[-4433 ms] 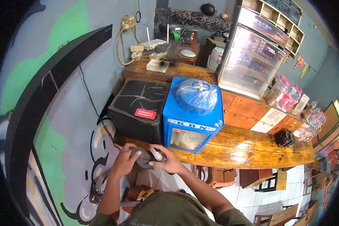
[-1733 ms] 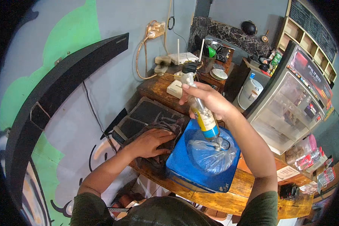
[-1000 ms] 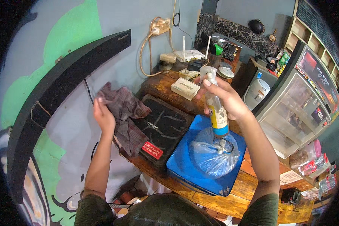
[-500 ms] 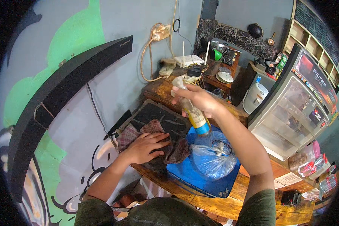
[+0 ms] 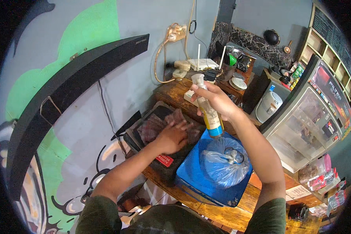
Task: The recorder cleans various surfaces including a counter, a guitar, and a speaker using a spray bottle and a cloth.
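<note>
My left hand (image 5: pixel 174 136) lies palm down with its fingers stretched out, slightly smeared by motion. It rests on a reddish checked cloth (image 5: pixel 150 126), bunched under and beyond the fingers. Beneath the cloth is a dark, dusty flat-topped box (image 5: pixel 158 109) with a red label near its front edge. My right hand (image 5: pixel 218 102) is wrapped round a clear spray bottle (image 5: pixel 212 117). The bottle leans with its pale nozzle up and away; yellow and blue bands mark its lower part. It hangs above a blue container (image 5: pixel 191 163) topped by a tied clear plastic bag (image 5: pixel 226 165).
A long black curved-looking bar (image 5: pixel 82 78) is on the left wall. Behind the box, a white router (image 5: pixel 202 64) and cables crowd the wooden table (image 5: pixel 171 93). To the right stand a display case (image 5: pixel 300 124) and a white rice cooker (image 5: pixel 267 105).
My left hand has slid forward and right with the cloth, uncovering the red label on the box. My right hand still holds the spray bottle. The view has shifted slightly.
</note>
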Available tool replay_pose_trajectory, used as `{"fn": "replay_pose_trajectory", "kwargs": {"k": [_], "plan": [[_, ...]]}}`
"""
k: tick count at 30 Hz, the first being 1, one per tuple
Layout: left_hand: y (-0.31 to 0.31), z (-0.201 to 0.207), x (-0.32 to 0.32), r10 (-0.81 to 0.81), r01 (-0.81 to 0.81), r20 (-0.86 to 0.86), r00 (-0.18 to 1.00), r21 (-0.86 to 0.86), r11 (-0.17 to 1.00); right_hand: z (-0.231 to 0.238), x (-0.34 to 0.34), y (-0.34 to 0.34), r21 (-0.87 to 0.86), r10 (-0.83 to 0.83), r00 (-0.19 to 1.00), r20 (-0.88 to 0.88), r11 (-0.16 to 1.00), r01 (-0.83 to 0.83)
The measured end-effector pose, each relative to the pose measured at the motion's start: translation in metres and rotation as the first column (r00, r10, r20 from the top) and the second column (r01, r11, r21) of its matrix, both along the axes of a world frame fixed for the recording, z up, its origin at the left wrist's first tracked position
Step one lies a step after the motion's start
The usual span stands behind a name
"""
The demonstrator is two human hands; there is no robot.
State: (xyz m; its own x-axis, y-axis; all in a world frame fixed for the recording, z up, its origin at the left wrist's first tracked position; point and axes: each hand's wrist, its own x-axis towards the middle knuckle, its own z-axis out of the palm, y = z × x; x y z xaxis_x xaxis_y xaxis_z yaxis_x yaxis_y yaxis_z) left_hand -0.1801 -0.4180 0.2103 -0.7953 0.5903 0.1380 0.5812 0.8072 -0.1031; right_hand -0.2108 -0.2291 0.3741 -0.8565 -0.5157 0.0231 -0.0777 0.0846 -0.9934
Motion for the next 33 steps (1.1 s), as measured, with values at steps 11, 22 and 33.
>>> {"fn": "replay_pose_trajectory", "kwargs": {"k": [11, 22, 33], "plan": [[-0.093, 0.016, 0.057, 0.301, -0.267, -0.092, 0.949, 0.269, 0.925, -0.001, 0.007, 0.011, 0.020, 0.008, 0.997, 0.072, 1.000, -0.010], [-0.055, -0.001, 0.011, 0.122, -0.097, -0.077, 0.990, 0.266, 0.959, 0.009, 0.019, 0.003, 0.046, 0.034, 0.992, 0.120, 0.998, -0.040], [-0.090, 0.003, 0.036, 0.038, -0.048, 0.049, 0.998, 0.209, 0.977, 0.015, 0.034, 0.021, 0.127, 0.037, 0.990, 0.135, 0.990, -0.054]]}}
